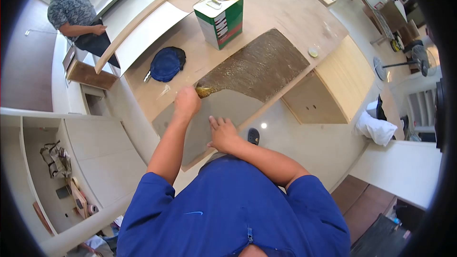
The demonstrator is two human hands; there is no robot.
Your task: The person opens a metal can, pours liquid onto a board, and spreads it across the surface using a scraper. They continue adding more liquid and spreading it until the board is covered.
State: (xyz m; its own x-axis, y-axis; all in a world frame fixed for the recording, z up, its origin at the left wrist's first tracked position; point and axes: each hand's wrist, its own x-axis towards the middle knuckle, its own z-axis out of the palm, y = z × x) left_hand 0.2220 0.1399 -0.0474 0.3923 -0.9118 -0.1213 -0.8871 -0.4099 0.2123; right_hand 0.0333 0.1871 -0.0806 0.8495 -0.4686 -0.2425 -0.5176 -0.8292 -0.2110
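Note:
A grey panel (228, 109) lies on the worktable, its far part coated with wet brown glue (262, 64). My left hand (188, 101) is closed in a fist at the boundary between coated and bare surface. Beside its knuckles sits a thick amber patch of glue (203, 91); whatever the fingers grip is hidden. Flat on the bare grey part, near the edge closest to me, rests my right hand (223, 134) with fingers apart. Beyond the panel stands a green and white metal can (219, 19), its round top hole uncovered.
A dark blue round pad of cloth or plastic (165, 64) lies left of the can. A small round cap (312, 52) is near the table's right edge. Right of the table stands a wooden cabinet (328, 90). Another person (76, 16) handles white sheets at the far left.

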